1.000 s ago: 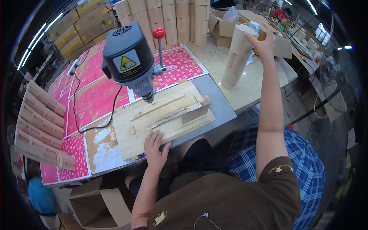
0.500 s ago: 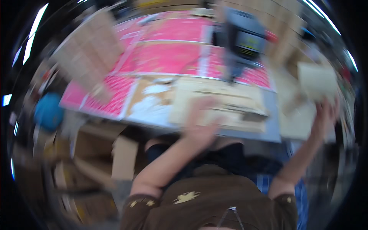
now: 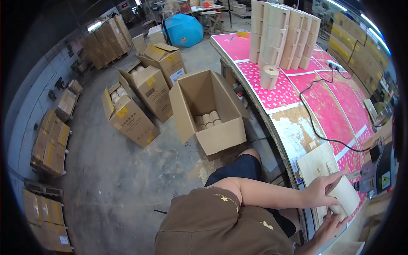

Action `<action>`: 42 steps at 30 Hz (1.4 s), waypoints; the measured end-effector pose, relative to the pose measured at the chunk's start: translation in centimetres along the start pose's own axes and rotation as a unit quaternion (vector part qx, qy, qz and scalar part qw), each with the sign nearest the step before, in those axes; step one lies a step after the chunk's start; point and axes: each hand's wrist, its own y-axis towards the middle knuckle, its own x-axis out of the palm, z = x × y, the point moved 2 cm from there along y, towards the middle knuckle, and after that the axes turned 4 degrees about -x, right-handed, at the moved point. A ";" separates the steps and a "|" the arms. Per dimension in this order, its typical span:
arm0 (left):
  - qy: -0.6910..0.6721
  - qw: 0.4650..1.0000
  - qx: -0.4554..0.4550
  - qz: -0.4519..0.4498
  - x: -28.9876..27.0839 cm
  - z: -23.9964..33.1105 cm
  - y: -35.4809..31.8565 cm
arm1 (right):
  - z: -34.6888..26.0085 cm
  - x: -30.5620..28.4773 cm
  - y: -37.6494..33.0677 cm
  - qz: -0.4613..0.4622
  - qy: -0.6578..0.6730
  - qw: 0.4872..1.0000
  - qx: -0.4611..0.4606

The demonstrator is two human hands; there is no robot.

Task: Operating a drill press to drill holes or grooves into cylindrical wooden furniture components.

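Both my hands meet at the lower right, at the near edge of the work table (image 3: 293,136). My left hand (image 3: 322,190) grips the top of a pale wooden cylinder piece (image 3: 345,196). My right hand (image 3: 328,224) holds the same piece from below. The piece hovers over a light wooden board (image 3: 316,161) lying on the table edge. Just right of it stands a black drill press (image 3: 382,174) with a yellow warning label.
An open cardboard box (image 3: 193,100) on the floor holds several wooden rolls (image 3: 208,119). More cardboard boxes (image 3: 129,114) stand to its left. Tall stacks of wooden pieces (image 3: 282,36) and a single one (image 3: 269,76) sit on the pink table sheets. A black cable (image 3: 314,123) crosses the table.
The view has swung left toward the floor and boxes. My right hand brought a wooden piece in from the far stack, and both hands now hold it by the board.
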 end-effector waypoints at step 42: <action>0.127 0.957 -0.260 0.027 -6.6 -5.8 1.1 | -3.1 -6.4 -0.4 -0.048 -0.444 0.890 0.089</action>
